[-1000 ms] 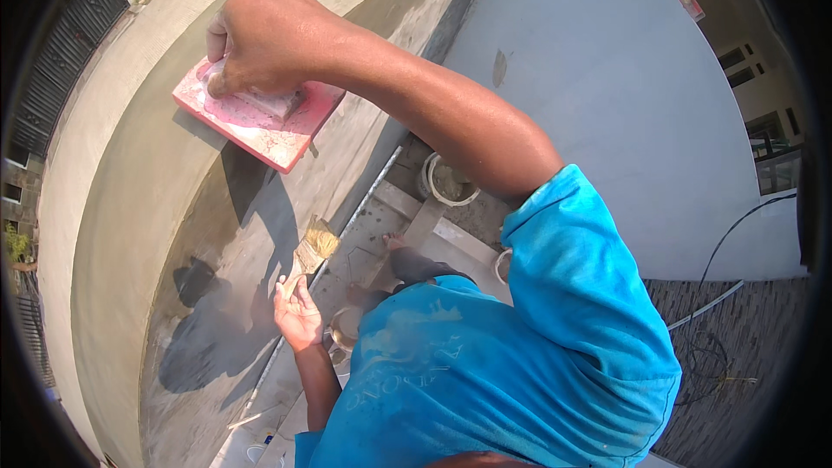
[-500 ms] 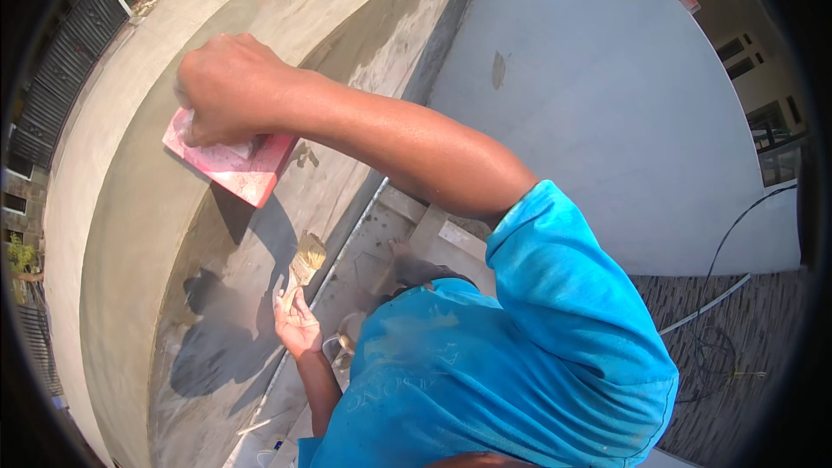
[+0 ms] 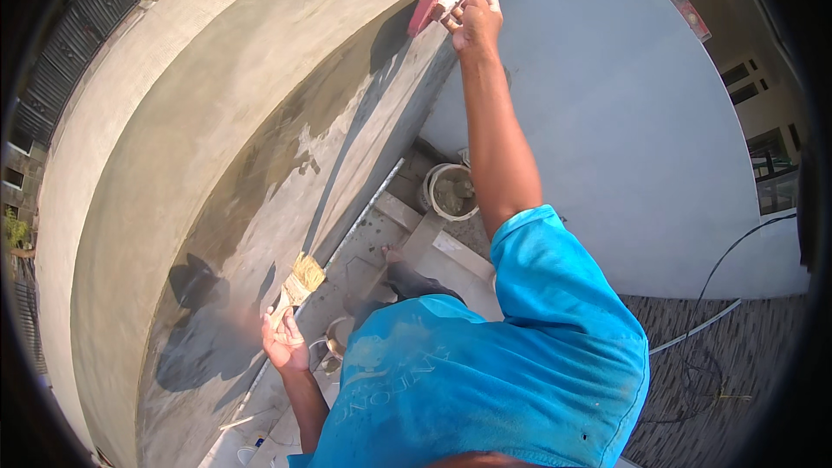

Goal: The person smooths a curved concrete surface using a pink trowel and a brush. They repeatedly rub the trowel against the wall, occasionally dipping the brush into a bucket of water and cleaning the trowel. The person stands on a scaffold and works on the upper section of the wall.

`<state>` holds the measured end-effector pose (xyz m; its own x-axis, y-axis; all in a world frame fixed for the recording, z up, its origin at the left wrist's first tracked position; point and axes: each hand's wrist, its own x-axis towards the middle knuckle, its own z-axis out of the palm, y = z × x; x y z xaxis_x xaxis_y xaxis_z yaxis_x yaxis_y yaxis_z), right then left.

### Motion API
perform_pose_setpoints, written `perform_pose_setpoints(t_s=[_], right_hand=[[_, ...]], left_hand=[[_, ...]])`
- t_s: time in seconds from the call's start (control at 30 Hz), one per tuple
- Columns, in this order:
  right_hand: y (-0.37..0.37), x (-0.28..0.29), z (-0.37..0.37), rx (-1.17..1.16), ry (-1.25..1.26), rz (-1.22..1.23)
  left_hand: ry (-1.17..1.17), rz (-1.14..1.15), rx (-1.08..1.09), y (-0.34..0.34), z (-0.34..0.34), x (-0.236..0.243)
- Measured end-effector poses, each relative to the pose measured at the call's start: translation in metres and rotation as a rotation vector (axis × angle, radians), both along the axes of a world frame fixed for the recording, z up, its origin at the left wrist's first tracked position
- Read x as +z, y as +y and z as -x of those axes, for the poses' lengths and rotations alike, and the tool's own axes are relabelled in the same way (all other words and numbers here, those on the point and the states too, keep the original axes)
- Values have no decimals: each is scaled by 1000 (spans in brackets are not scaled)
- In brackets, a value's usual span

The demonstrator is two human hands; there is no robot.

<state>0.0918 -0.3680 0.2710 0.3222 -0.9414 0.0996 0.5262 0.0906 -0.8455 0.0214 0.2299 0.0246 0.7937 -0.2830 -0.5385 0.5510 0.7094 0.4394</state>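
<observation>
My right hand (image 3: 478, 24) reaches far out, its fingers closed round the handle of a red plastering float (image 3: 425, 7). The float is tilted at the far end of the grey cement surface (image 3: 286, 143); I cannot tell whether it touches it. Close to my body, my left hand (image 3: 284, 344) grips a wide brush (image 3: 303, 276) by its pale handle, with the yellowish bristles pointing up and away. Along the cement runs a darker, damp-looking patch (image 3: 260, 195) with ragged edges. Shadows of my head and arms fall on it.
Below the ledge stands a bucket (image 3: 431, 194) of grey mortar, with another container (image 3: 339, 329) beside my left forearm. A smooth grey wall (image 3: 624, 121) rises at the right. Near the striped floor (image 3: 745, 364) hangs a black cable (image 3: 719, 264). My foot (image 3: 393, 254) is on the lower level.
My right hand has swung the float from the left of the cement to its far right end, uncovering the mortar bucket. My left hand has shifted slightly left and nearer with the brush.
</observation>
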Motion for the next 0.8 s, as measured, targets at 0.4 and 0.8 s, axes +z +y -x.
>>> perform_pose_setpoints(t_s=[0.4,0.8], right_hand=[[213,-52,24,325,20,-143],[318,-166,43,507,276,-25]], left_hand=[[58,-6,68,21,2,-7],[48,66,174,37,24,38]])
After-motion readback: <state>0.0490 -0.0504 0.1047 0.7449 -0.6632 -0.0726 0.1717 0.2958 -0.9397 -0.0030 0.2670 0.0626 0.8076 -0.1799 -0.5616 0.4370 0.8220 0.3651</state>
